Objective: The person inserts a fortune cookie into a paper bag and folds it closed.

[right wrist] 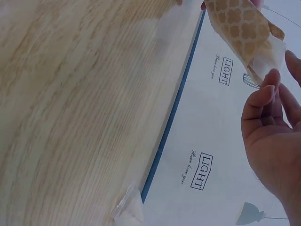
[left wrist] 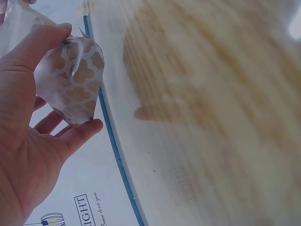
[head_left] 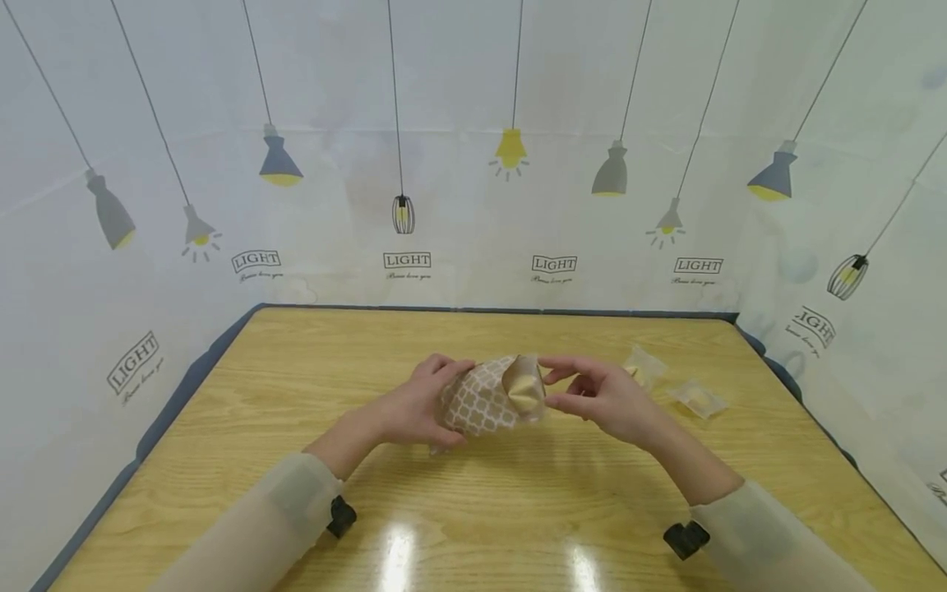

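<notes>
My left hand (head_left: 422, 403) grips a tan paper bag (head_left: 477, 400) with a white lattice pattern, thumb on the near side and fingers over the far side. The bag lies tilted on its side, its mouth facing right. In that mouth sits a pale yellow folded cookie (head_left: 524, 395) in a clear wrapper. My right hand (head_left: 602, 399) is at the mouth, thumb and forefinger at the wrapper's right edge, the other fingers curled. The right wrist view shows a fingertip (right wrist: 272, 75) against the whitish wrapper. In the left wrist view the bag's patterned bottom (left wrist: 77, 77) shows between thumb and fingers.
Two more clear-wrapped pieces, a nearer packet (head_left: 698, 400) and a farther packet (head_left: 645, 367), lie on the wooden table (head_left: 333, 345) beyond my right wrist. A white sheet printed with lamps (head_left: 459, 164) stands behind the table and along both sides.
</notes>
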{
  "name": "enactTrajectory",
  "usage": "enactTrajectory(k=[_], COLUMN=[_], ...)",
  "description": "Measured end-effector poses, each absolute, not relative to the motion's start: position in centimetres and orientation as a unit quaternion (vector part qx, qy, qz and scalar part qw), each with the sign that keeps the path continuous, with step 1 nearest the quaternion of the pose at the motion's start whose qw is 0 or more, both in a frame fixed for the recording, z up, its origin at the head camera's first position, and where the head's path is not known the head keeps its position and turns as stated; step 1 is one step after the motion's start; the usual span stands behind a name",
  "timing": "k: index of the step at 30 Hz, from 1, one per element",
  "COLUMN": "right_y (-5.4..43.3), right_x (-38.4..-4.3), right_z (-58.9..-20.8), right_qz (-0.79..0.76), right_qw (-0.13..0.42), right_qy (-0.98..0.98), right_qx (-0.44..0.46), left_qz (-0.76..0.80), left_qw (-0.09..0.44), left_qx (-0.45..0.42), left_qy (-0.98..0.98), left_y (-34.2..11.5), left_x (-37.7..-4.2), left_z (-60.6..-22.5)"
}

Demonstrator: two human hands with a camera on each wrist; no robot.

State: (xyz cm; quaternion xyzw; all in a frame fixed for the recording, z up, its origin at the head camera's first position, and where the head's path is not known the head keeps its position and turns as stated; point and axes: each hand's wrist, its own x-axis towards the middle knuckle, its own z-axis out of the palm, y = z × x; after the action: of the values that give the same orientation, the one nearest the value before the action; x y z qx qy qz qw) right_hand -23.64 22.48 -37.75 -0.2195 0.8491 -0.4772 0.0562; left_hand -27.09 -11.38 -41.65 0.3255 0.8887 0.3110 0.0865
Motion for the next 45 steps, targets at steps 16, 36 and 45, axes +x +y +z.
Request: enactTrajectory(k=[16,36,45], right_y=[22.0,20.7,20.7], right_x=[-23.9,-24.1,-24.2], right_z=[-38.4,-39.6,-39.4], right_qz=[-0.452,-0.428,-0.429], right_qw=[0.038,0.043,0.041], right_qy=[0.858,0.873,0.873], right_qx=[-0.242,-0.232,-0.23], left_qz=[0.312,0.312,0.309], left_qw=[0.085,0.094,0.089], left_qx=[0.329,0.329,0.331], left_qy=[0.887,0.886,0.887], left_y=[-11.2,-11.0,-10.8], left_x=[-27.2,-27.1,-27.0], left_z=[-41.8,-41.6,-41.6])
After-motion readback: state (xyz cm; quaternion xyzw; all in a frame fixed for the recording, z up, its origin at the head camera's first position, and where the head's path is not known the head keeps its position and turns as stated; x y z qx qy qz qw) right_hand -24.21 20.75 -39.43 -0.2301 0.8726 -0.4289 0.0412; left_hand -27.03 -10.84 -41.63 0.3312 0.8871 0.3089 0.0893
